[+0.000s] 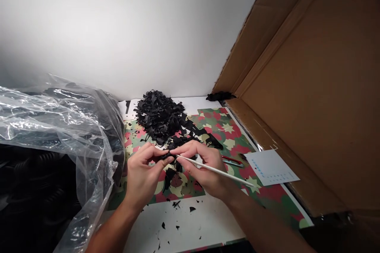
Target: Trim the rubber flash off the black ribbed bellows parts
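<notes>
My left hand (145, 170) is closed, its thumb and fingertips pinching a small black piece (166, 156) that is mostly covered by the fingers. Opposite it, my right hand (204, 166) grips a thin white stick (225, 174). The stick's near end slants down to the right, and its tip meets the black piece between both hands. Just behind the fingers lies a heap of black shavings (158, 116). Beside the right hand rests a red-edged cutter-like tool (233, 161), partly hidden by that hand.
A clear plastic bag (97, 126) with black ribbed parts (44, 197) takes up the left. A camouflage-patterned sheet (225, 126) covers the work surface, with black scraps scattered over it. On the right are a white card (271, 168) with blue marks and a tall cardboard wall (314, 95).
</notes>
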Demonstrator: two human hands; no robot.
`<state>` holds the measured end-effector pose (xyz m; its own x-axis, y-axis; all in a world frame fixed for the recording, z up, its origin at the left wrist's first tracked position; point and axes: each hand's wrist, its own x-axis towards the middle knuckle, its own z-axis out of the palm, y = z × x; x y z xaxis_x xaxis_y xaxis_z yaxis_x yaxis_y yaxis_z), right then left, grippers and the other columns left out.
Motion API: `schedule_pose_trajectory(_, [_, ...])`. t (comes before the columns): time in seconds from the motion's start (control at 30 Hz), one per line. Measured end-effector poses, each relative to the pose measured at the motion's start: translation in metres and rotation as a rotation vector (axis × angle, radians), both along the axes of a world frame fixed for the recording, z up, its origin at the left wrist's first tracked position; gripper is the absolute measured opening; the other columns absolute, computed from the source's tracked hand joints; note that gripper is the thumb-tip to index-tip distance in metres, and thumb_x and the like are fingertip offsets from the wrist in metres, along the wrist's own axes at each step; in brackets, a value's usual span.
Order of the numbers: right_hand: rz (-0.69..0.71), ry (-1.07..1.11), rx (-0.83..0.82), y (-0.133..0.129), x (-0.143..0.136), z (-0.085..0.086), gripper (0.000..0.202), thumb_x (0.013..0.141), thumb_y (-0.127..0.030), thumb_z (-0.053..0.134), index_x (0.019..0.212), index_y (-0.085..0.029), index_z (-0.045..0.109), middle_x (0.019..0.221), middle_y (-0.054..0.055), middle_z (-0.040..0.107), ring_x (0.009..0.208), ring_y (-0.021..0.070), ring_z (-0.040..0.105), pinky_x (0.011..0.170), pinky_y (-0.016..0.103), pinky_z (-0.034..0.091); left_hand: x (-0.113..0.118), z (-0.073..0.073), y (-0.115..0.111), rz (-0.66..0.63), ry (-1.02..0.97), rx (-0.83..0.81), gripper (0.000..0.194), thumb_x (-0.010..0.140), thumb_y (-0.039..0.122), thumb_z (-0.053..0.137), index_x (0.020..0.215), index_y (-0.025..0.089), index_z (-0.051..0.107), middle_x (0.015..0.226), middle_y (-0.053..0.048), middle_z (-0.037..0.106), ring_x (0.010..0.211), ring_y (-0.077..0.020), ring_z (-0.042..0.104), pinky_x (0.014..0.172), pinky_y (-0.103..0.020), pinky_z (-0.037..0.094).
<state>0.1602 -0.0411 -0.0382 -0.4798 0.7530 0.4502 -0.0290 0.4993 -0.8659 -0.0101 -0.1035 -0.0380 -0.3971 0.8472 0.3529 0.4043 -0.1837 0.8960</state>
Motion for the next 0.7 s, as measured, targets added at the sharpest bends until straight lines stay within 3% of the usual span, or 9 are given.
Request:
schedule_pose_trajectory(0.2, [0.003, -0.008, 0.017, 0.0002, -0.0009, -0.0001, 0.013, 0.092, -0.020, 0.068, 0.080, -0.024, 0.066, 0.101, 0.007, 0.082, 0.089, 0.0227, 0.076, 0.082, 0.039, 0.059, 0.0016, 0.0008, -0.0003, 0.008, 0.125, 0.072, 0.011, 0.077, 0.019, 0.080, 0.069, 0.021, 0.074, 0.060, 0.005, 0.058, 0.055, -0.0106, 0.053, 0.052, -0.021, 0.042])
schedule_pose_trajectory(0.5, [-0.005, -0.018, 0.048, 0.0001, -0.0031, -0.0002, 0.013, 0.092, -0.020, 0.067, 0.080, -0.025, 0.066, 0.101, 0.004, 0.083, 0.087, 0.0210, 0.077, 0.081, 0.037, 0.057, 0.0011, -0.0005, -0.0010, 0.023, 0.146, 0.081, 0.013, 0.077, 0.017, 0.079, 0.068, 0.021, 0.072, 0.059, 0.005, 0.058, 0.054, -0.0104, 0.053, 0.051, -0.020, 0.042])
schedule_pose_trajectory(0.7, [-0.051, -0.053, 0.212, -0.0010, -0.0064, -0.0049, 0.016, 0.096, -0.017, 0.062, 0.081, -0.024, 0.064, 0.100, 0.004, 0.083, 0.085, 0.0203, 0.076, 0.083, 0.038, 0.056, 0.0014, -0.0010, -0.0017, 0.048, 0.148, 0.076, 0.012, 0.077, 0.017, 0.078, 0.067, 0.021, 0.073, 0.059, 0.005, 0.058, 0.053, -0.0106, 0.053, 0.050, -0.021, 0.042])
